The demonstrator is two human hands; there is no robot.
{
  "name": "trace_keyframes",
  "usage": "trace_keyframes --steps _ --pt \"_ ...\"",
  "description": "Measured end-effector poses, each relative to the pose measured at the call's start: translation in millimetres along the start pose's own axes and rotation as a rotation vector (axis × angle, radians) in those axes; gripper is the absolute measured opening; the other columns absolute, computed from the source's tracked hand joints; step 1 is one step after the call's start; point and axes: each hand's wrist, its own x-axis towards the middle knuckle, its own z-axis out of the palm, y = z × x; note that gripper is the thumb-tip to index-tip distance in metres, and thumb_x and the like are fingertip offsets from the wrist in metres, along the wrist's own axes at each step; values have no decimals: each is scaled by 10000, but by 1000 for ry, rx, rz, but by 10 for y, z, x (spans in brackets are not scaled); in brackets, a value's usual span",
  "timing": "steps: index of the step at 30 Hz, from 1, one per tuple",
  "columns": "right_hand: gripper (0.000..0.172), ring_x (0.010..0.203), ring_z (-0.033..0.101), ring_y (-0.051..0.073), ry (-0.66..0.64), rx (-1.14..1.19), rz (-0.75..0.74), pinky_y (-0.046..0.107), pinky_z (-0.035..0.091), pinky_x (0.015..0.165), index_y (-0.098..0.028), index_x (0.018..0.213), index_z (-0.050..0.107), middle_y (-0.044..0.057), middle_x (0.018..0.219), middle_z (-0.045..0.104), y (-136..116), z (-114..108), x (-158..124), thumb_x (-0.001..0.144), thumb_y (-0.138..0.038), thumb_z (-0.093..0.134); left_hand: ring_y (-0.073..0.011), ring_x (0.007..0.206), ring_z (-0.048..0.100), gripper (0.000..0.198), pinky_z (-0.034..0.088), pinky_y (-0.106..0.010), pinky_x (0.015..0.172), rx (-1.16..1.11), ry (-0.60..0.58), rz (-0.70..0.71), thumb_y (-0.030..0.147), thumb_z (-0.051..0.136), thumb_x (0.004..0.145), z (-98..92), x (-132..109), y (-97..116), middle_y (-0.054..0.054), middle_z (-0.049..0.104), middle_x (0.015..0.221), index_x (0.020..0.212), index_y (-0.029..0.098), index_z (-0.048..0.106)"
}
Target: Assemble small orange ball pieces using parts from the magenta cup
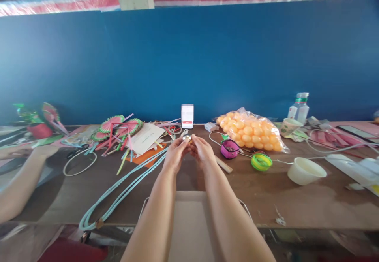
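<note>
Blue-painted wall (237,64) runs behind a long brown wooden table (266,198) crowded with craft supplies. Another person's bare forearm (20,183) rests on its far left end. At the middle, the left hand (174,153) and the right hand (204,151) meet above the tabletop. Both sets of fingertips pinch a small shiny round piece (186,137), which sits just in front of a white upright phone (187,116). The piece is too small to show in detail. Work this fine probably goes best with the piece held low over the table, both wrists steady and the grip light, so that a slip costs little.

Of the containers, a clear plastic bag (251,131) to the right is stuffed with orange balls. Nearer the edge, a white round bowl (306,170) looks empty. Behind it a clear plastic bottle (299,108) stands beside a printed paper cup (290,126), whose inside is hidden. A small magenta basket (229,149) just right of the hands holds something dark.
</note>
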Motion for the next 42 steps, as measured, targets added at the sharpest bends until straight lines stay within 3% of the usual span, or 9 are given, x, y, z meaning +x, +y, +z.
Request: trace_keyframes --steps 4,8,12,16,20,23,25,30,42 --pt "304 687 599 118 182 -110 -150 186 452 505 -208 901 657 14 857 683 1 -18 70 703 -436 693 -80 659 594 367 501 -218 649 -26 168 -48 334 872 570 -22 52 -16 -45 691 824 828 127 714" --pt "259 656 582 109 286 -80 -313 189 440 491 -212 907 642 3 834 653 -66 10 72 714 -384 644 -73 633 585 343 504 -222 651 -31 181 -55 326 860 591 -21 75 -26 -36 671 774 813 121 697" --pt "227 612 554 89 243 -56 -438 182 427 478 -222 920 635 -2 817 637 -282 212 -67 748 -369 618 -62 616 580 341 518 -223 683 -48 175 -65 324 867 582 -20 83 -54 -25 655 727 792 126 685" --pt "223 641 572 79 177 -127 -553 175 423 495 -235 978 644 10 900 661 -734 423 -205 803 -367 603 -68 628 600 361 528 -212 658 -69 216 -91 313 883 547 -50 120 -97 -31 671 745 783 134 676" --pt "143 618 567 84 39 -506 -634 201 427 537 -214 862 682 7 830 679 -1222 232 -160 805 -336 633 -56 588 584 371 523 -202 626 -62 259 -124 318 883 537 -79 151 -124 -16 656 706 760 132 653" --pt "137 574 558 101 -56 -943 -520 227 415 544 -187 753 698 16 728 685 -1396 -201 -12 793 -305 642 -53 578 581 369 515 -198 618 -53 252 -141 317 875 541 -72 147 -120 -9 647 692 763 125 651" --pt "104 618 586 131 -16 -1258 -439 237 418 577 -178 698 709 22 686 683 -1401 -515 84 754 -253 663 -59 578 584 364 511 -201 616 -41 243 -141 305 873 536 -59 137 -111 -7 643 677 767 125 656" --pt "129 807 670 224 48 -1963 -70 271 450 665 -199 793 757 67 849 738 -1219 -974 191 722 -250 662 -66 565 580 276 493 -203 598 -6 283 -164 232 840 563 -48 130 -107 -14 649 674 740 131 654" --pt "293 941 689 314 55 -2104 66 360 517 793 -182 884 747 138 947 748 -983 -1054 602 593 -149 765 -69 600 578 241 472 -208 610 6 254 -161 238 806 586 -71 145 -151 0 654 720 765 146 674"
